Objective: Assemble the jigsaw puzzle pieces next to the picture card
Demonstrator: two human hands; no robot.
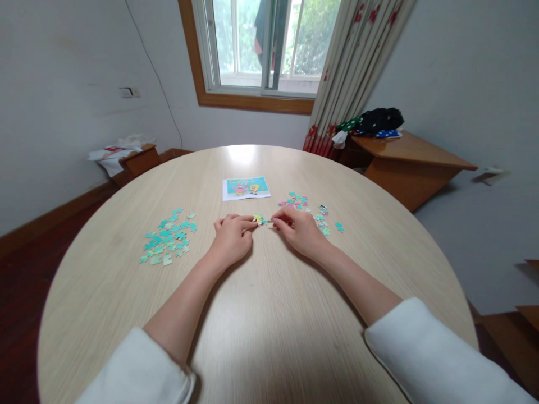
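Round pale table (pixel 273 314) across lower and middle frame. Window (pixel 240 42) at top center; patterned curtain (pixel 353 62) to its right.

Right hand (pixel 305 233), just right of center: thumb and finger in a narrow pinch. Left hand (pixel 233 238), just left of center: fingertips touching a small puzzle cluster, rest of fingers loosely curled; gripped or merely steadied, cannot tell.

Loose teal-green pieces (pixel 158 241) in a spread at left of frame, well apart from left hand. Pink-and-teal pieces (pixel 297 200) right of center, beside and partly behind right hand. Risk there: pieces scattered or hidden, from a sideways sweep of that hand.

Printed picture sheet (pixel 246 188) above center, flat.

Yellow-and-teal puzzle cluster (pixel 259 219) at center, between the hands. Risk of sliding or splitting, from uneven fingertip pressure on smooth wood.

Single teal piece (pixel 339 226) farther right, easily overlooked.

Smallest: pinched piece (pixel 270 220) at right fingertips, seemingly near edge-on, design unreadable. Possible drop from so slight a hold; possible bent tab from tilted pressing.
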